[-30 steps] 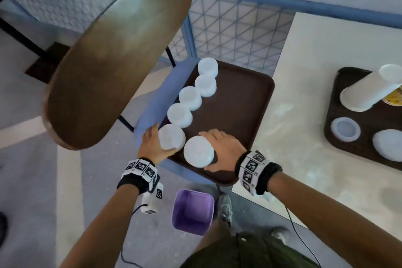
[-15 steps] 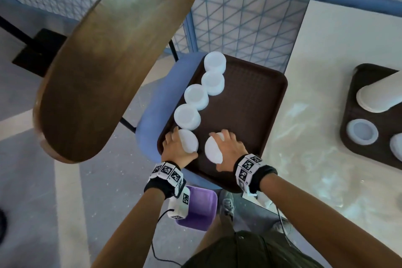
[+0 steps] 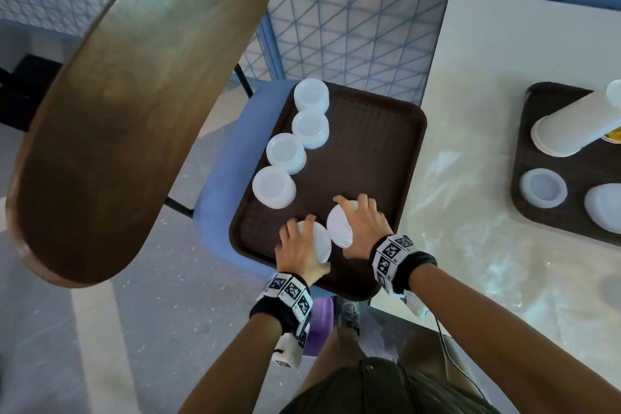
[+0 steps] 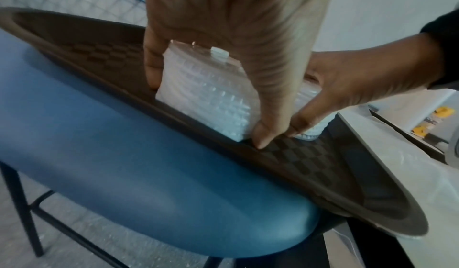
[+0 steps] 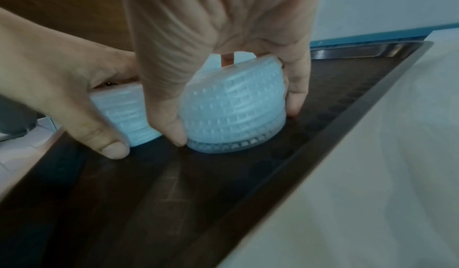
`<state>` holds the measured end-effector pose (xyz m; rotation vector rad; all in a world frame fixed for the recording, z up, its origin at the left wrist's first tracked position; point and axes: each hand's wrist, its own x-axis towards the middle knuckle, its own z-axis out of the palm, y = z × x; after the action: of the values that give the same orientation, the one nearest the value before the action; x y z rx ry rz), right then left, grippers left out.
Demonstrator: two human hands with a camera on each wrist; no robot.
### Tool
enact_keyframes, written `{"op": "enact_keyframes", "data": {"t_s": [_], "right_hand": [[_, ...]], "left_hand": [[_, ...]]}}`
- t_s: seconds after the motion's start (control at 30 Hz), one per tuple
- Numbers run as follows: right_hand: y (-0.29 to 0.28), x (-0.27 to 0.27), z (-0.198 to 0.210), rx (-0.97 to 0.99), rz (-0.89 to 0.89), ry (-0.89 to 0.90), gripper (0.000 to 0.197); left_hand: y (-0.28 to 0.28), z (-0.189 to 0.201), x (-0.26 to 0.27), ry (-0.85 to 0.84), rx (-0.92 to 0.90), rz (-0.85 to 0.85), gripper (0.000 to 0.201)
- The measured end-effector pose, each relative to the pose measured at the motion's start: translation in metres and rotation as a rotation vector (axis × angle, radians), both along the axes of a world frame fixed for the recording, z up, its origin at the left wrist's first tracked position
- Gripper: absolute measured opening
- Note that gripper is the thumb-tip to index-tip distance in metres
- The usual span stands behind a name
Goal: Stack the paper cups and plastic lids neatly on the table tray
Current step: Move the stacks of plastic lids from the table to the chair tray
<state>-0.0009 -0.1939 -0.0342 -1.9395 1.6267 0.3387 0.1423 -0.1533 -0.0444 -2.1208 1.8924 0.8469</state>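
Your left hand point(image 3: 300, 250) grasps one stack of plastic lids point(image 3: 318, 240), thumb and fingers curled round its ribbed sides, and your right hand point(image 3: 363, 228) grasps a second stack point(image 3: 338, 225) the same way. Both stacks sit at the near end of the brown tray point(image 3: 376, 144) that lies on the blue chair seat point(image 3: 221, 171). They are tipped over toward each other, so their long axes lean rather than stand upright, and their flat white ends face up and inward, almost touching. In the right wrist view the lower rim of the right stack point(image 5: 233, 113) meets the tray floor. How many lids are in each stack is hard to make out, since your palms cover the tops.

Four more lid stacks point(image 3: 281, 158) stand upright in a row along the tray's left edge. The wooden chair back point(image 3: 134, 104) fills the left of the head view. To your right, on the pale table point(image 3: 487, 212), a second dark tray point(image 3: 564, 212) is cut off by the frame; on it lies a stack of paper cups point(image 3: 571, 128) on its side, mouth toward you, beside more lids point(image 3: 543, 192). Blue mesh fencing point(image 3: 353, 20) runs behind.
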Motion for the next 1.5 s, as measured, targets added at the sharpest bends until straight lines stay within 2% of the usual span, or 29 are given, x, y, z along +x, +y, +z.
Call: {"op": "enact_keyframes", "data": {"t_s": [0.1, 0.33, 0.47, 0.7, 0.83, 0.97, 1.13, 1.27, 1.5], "right_hand": [[0.001, -0.003, 0.001, 0.006, -0.017, -0.032, 0.107], [-0.018, -0.037, 0.026, -0.051, -0.129, -0.153, 0.103], [-0.049, -0.095, 0.045, -0.142, -0.261, -0.194, 0.099], [-0.119, -0.210, 0.053, -0.235, -0.475, -0.148, 0.094], [-0.156, -0.248, 0.045, -0.231, -0.468, -0.092, 0.095], [-0.180, -0.262, 0.032, -0.208, -0.450, -0.074, 0.094], [-0.197, -0.272, 0.014, -0.157, -0.350, 0.007, 0.094], [-0.206, -0.280, 0.004, -0.156, -0.323, 0.046, 0.094], [-0.204, -0.285, -0.009, -0.184, -0.285, 0.127, 0.098]], "left_hand": [[0.000, 0.003, 0.003, -0.006, 0.011, -0.017, 0.098], [-0.005, 0.003, 0.003, -0.015, -0.001, 0.081, 0.097], [-0.008, 0.001, 0.001, -0.008, 0.000, 0.105, 0.097], [-0.026, 0.013, -0.024, 0.068, -0.056, 0.211, 0.099], [-0.063, 0.037, -0.080, 0.150, -0.159, 0.123, 0.099], [-0.107, 0.064, -0.164, 0.241, -0.144, -0.014, 0.097], [-0.155, 0.053, -0.249, 0.237, -0.112, -0.177, 0.097], [-0.176, 0.028, -0.279, 0.151, -0.076, -0.261, 0.097], [-0.185, 0.000, -0.286, -0.004, -0.084, -0.397, 0.104]]}}
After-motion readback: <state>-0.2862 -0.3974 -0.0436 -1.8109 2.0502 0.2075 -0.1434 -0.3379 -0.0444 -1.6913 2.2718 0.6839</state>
